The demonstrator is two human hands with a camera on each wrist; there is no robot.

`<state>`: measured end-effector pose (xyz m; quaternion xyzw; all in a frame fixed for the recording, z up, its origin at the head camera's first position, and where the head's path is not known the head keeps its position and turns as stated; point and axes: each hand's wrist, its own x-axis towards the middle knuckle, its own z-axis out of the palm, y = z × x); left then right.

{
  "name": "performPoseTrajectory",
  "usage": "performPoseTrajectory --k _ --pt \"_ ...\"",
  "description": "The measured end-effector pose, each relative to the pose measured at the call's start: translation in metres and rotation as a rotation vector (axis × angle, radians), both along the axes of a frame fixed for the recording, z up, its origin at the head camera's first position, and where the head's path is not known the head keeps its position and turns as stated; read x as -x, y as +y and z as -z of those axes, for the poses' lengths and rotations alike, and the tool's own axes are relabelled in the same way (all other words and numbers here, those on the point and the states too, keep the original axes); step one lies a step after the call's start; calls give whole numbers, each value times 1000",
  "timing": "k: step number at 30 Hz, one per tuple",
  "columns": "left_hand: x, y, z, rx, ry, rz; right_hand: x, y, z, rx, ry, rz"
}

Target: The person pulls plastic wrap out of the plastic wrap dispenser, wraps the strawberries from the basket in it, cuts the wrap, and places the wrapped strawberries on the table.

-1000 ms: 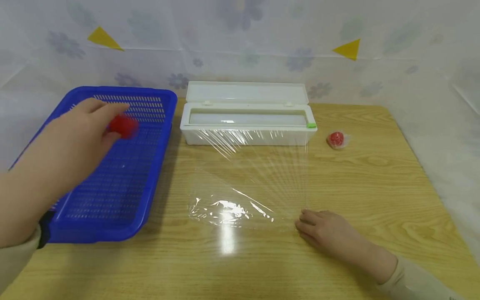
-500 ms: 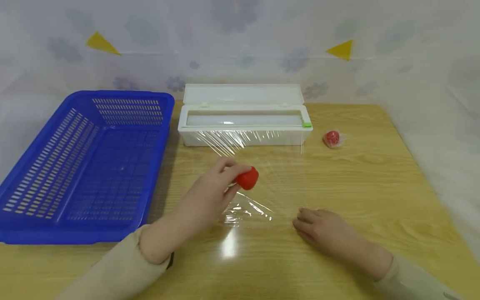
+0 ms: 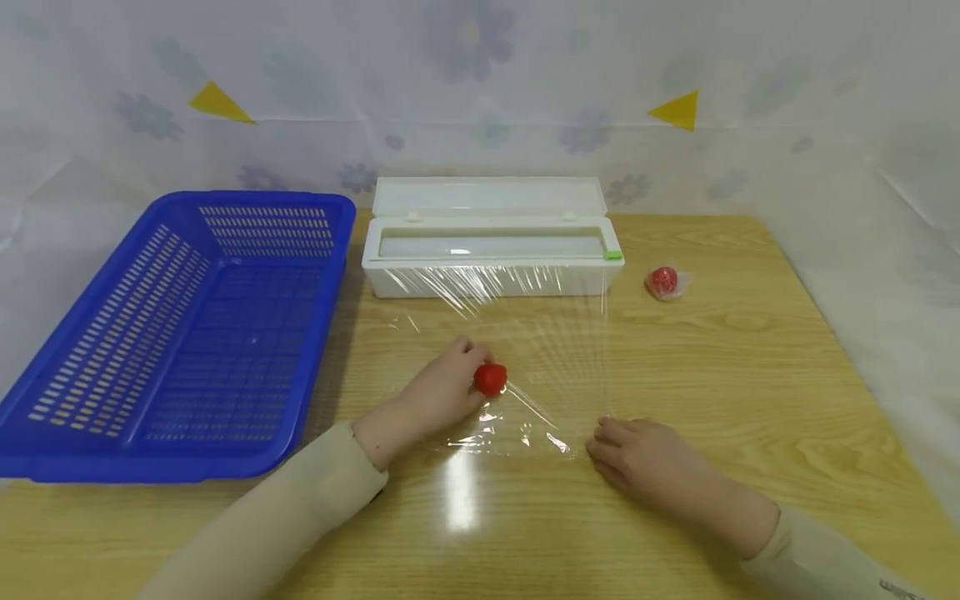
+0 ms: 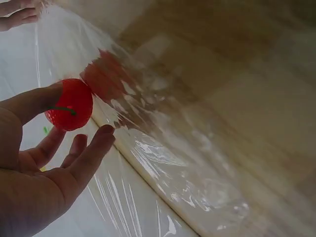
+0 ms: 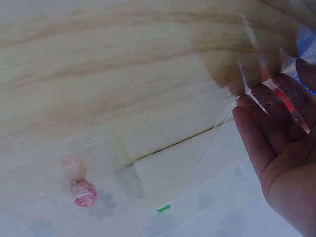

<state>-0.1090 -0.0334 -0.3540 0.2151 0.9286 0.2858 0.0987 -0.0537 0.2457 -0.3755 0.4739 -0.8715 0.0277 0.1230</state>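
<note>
My left hand [image 3: 450,383] pinches a red strawberry [image 3: 491,379] between thumb and fingers, low over a clear sheet of cling film [image 3: 558,358]. In the left wrist view, the strawberry [image 4: 74,106] has dimpled skin and a green stalk. Its underside contact with the film is hard to judge. The film runs from a white cling film box [image 3: 491,279], lid raised, down to my right hand [image 3: 652,458]. That hand rests on the film's near right corner; in the right wrist view its fingers [image 5: 256,131] look fairly straight against film and table.
A blue plastic basket [image 3: 315,367] stands on the left of the wooden table [image 3: 712,358]. To the right of the box lies a red ball-like item wrapped in film [image 3: 664,282]. A green slider [image 3: 612,255] sits at the box's right end.
My left hand has carried the strawberry from above the basket rightwards over the film and lowered it. The right hand has stayed on the film's corner.
</note>
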Motion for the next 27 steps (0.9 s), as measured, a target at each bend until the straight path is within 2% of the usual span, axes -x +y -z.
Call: performPoseTrajectory --k 3,6,9,11,14,16,18,21,24,27 --pt "-1 -1 1 25 -20 13 1 0 0 -12 -18 10" --pt "-1 -3 2 51 -9 23 2 1 -1 -33 -41 22" --pt "-6 -6 -3 107 25 10 3 0 -2 -39 -42 21" --pt "-14 -10 -8 194 85 -2 3 0 -2 -28 -34 12" --pt "-33 -17 -19 399 165 -13 4 -1 -3 -26 -26 5" --pt "-44 -24 -22 544 221 7 6 -2 -4 -22 -20 1" --pt "-51 -30 -21 643 251 25 6 -2 -5 -22 -17 5" --pt "-54 -38 -13 724 305 40 7 -1 -5 0 -28 11" --pt "-54 -44 -8 753 334 51 7 -2 -5 19 -71 26" --pt "-54 -49 -6 753 306 80 9 -2 -5 45 -116 38"
